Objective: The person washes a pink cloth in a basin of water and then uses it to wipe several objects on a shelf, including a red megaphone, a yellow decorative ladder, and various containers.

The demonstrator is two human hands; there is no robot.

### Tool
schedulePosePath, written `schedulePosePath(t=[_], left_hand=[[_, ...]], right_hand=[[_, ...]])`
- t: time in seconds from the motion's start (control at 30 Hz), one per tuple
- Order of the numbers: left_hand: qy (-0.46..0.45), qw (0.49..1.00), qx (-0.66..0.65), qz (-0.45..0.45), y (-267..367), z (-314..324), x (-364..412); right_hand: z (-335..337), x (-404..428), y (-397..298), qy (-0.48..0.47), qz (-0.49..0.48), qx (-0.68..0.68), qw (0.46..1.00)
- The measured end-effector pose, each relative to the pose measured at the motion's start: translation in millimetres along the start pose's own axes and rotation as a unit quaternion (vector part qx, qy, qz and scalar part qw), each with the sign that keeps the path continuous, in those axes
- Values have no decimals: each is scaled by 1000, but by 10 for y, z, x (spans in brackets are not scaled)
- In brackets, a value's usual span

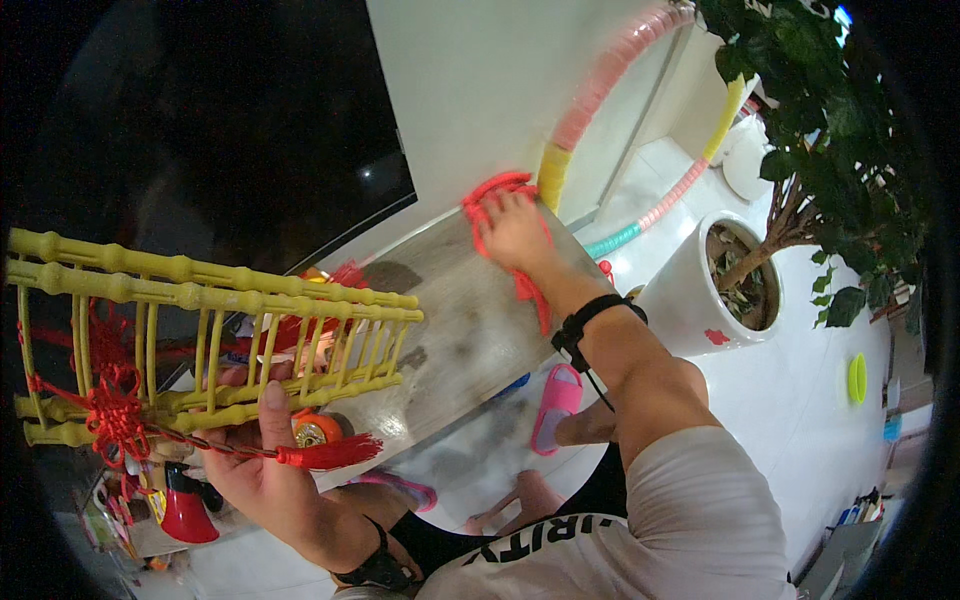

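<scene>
My left hand (259,472) grips a yellow bamboo-style plastic rack (292,303) by its lower rails, with the thumb in front and fingers behind. The rack is raised at the left, partly in front of the low cabinet. From it hang a red decorative knot (116,420) and a red tassel (334,454). At the cabinet's far end, my right hand (517,232) lies flat on a bunched red cloth (478,206), one end trailing toward me. The grey cabinet top (457,322) shows dull smears and dark patches under the cloth's near side.
A dark television screen (225,112) stands behind the cabinet. By its right end lean a pink, yellow and teal hula hoop (589,97) and a white plant pot (667,300). An orange round object (319,430) and a red megaphone (187,514) sit at left.
</scene>
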State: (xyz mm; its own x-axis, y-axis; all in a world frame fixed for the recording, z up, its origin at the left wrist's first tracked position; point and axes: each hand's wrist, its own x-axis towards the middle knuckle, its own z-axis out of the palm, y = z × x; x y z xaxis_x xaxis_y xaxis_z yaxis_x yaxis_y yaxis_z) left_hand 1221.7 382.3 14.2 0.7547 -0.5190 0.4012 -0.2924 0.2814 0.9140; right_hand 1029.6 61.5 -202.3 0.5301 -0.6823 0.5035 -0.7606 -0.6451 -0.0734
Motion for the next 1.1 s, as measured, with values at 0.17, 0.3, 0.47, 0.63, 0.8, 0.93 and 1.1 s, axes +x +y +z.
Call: schedulePosePath(t=[0.17,0.3,0.47,0.63,0.8,0.93,1.1], left_hand=[[-4,1000,8,26,-68,3,24],[-34,998,-28,36,-27,-68,14],[-10,998,-23,54,31,-217,46],[-9,998,-65,-12,15,-118,-19],[-27,999,-34,-20,-12,-92,-57],[-12,1000,-2,-2,-31,6,-102],[10,999,-1,42,-27,95,-92]], right_hand=[[77,-109,288,57,156,-43,985],[-223,-551,105,19,180,-24,983],[-841,-1628,80,13,203,-11,979],[-925,-1389,214,-43,238,-65,968],[-345,-644,433,-50,217,11,975],[35,-121,666,-13,158,44,986],[-48,44,779,-98,204,85,970]])
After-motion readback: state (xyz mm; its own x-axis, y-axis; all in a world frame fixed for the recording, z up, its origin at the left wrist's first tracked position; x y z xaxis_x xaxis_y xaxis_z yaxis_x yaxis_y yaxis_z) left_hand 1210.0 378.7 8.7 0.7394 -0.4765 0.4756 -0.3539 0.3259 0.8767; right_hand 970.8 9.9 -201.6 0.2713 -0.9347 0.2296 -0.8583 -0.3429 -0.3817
